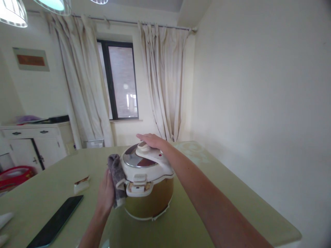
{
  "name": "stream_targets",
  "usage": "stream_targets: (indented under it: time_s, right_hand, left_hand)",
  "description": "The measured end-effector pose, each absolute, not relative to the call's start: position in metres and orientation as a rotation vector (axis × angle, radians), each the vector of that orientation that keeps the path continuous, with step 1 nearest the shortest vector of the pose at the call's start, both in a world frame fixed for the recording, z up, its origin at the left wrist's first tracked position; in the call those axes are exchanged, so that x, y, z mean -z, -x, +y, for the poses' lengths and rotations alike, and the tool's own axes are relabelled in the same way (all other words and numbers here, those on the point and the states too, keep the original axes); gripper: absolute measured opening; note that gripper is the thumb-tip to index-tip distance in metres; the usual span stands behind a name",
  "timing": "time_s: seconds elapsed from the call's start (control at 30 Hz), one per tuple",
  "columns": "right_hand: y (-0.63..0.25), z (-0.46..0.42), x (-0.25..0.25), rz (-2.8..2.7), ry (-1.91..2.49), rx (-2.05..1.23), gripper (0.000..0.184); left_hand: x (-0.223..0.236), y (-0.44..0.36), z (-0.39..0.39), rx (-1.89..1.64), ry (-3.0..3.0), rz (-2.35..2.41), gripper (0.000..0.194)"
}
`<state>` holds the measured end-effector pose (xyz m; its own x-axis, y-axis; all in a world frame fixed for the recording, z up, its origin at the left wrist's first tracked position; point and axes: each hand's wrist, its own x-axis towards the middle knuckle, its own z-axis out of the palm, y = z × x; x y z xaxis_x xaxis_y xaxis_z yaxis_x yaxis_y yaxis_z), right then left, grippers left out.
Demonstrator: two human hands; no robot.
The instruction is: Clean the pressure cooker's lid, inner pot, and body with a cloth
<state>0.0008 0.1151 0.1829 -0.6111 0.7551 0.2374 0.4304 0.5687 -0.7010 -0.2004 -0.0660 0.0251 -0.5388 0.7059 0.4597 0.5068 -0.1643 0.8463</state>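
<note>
An electric pressure cooker [155, 196] with a white lid, a shiny metal top and a gold-brown body stands upright on the pale green table. My left hand [106, 189] holds a grey cloth [117, 179] against the left side of the lid; the cloth hides part of its fingers. On top of the lid, my right hand [152, 140] rests over the white knob [143, 147], fingers stretched out and pointing left. The lid is closed on the body. A white latch [139, 188] with brownish stains faces me at the front.
A dark flat slab like a tablet [55, 222] lies on the table [222, 193] at left, with a small white and brown item [81, 185] beyond it. A red tub [17, 175] and a white cabinet [49, 146] stand further left. A wall [258, 103] borders the table's right side.
</note>
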Motion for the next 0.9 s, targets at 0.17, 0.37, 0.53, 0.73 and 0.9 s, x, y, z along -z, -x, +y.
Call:
stream_targets:
  time_s: [0.17,0.37,0.53,0.73,0.9]
  right_hand:
    - [-0.002,0.108,-0.188,-2.392,1.013,-0.685,0.076]
    - [-0.008,0.096,-0.194,-2.436,0.998,-0.652,0.074]
    - [-0.01,0.094,-0.193,-2.426,1.025,-0.657,0.073]
    - [-0.011,0.095,-0.191,-2.425,1.011,-0.656,0.077]
    - [-0.01,0.093,-0.193,-2.445,1.05,-0.606,0.08]
  left_hand:
    - [-0.085,0.145,-0.086,-1.738,-2.188,1.801,0.047]
    - [-0.124,0.088,-0.103,-1.33,-2.739,1.694,0.029]
    - [-0.09,0.081,-0.119,-1.431,-3.061,1.386,0.028]
    - [-0.068,0.111,-0.107,-1.661,-3.058,1.497,0.058]
    - [-0.072,0.153,-0.087,-1.758,-2.488,1.686,0.043]
